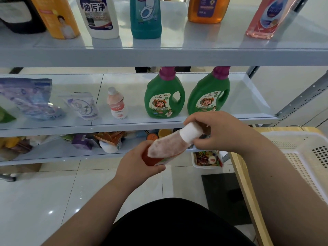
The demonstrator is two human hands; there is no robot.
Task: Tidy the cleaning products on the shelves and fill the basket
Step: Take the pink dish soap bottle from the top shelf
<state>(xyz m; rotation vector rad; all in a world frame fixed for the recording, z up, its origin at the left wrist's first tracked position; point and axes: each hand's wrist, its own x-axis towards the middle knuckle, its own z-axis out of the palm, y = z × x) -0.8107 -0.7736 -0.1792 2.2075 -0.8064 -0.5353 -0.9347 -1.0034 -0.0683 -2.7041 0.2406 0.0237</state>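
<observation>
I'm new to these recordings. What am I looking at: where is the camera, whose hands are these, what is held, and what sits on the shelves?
No machine here: a person works with bare hands, and the one picture comes from a camera worn on the head, looking forward and down. The left hand has its grip on the body of a pinkish-red bottle, and the right hand curls round its white cap. The middle shelf ahead carries two green detergent jugs, a small pink bottle and two pouches; more bottles stand on the top shelf. At the right, a white plastic basket sits on a wooden table.
</observation>
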